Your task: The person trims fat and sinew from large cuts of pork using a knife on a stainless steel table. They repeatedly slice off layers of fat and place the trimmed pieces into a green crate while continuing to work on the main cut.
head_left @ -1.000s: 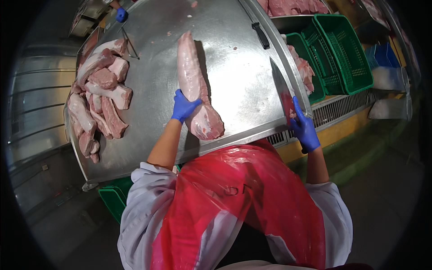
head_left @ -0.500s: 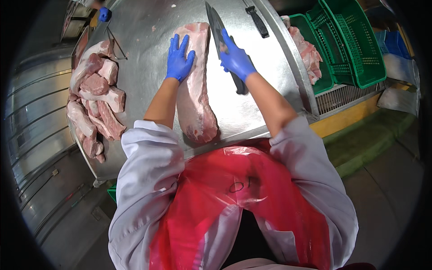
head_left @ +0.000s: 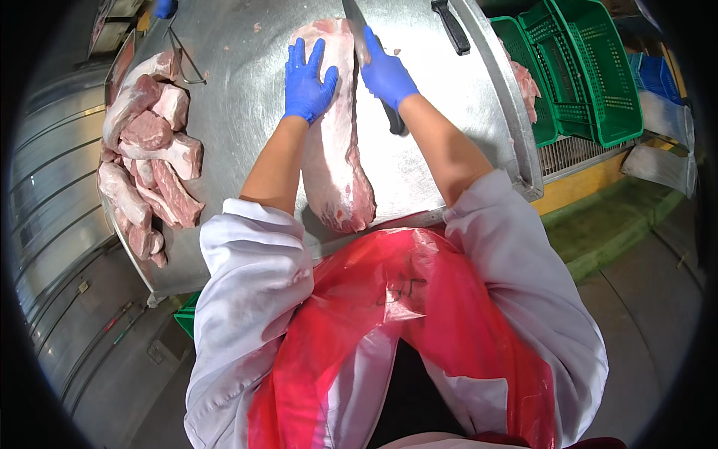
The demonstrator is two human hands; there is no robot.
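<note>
A long slab of pale pink meat [head_left: 335, 161], which looks like a pork loin, lies lengthwise in front of me on the metal table. My left hand [head_left: 309, 86], in a blue glove, rests flat on its upper part with the fingers stretched out. To the right of the slab, my blue-gloved right hand [head_left: 387, 77] is closed around a knife [head_left: 395, 121] with a black handle. The blade points away from me along the slab's upper right edge, and its index finger reaches along the blade. Whether the blade touches the meat I cannot tell.
Several cut meat pieces [head_left: 146, 131] are heaped on the table's left side, near a thin metal rod [head_left: 179, 49]. Another black-handled tool [head_left: 452, 28] lies at the upper right. Green crates [head_left: 591, 75] stand beyond the right edge, one holding meat [head_left: 523, 86]. A co-worker's blue glove [head_left: 164, 7] shows at upper left.
My left hand has shifted from the slab's left edge further onto its top. The right hand has brought the knife closer to the slab's right edge. The whole view has moved slightly.
</note>
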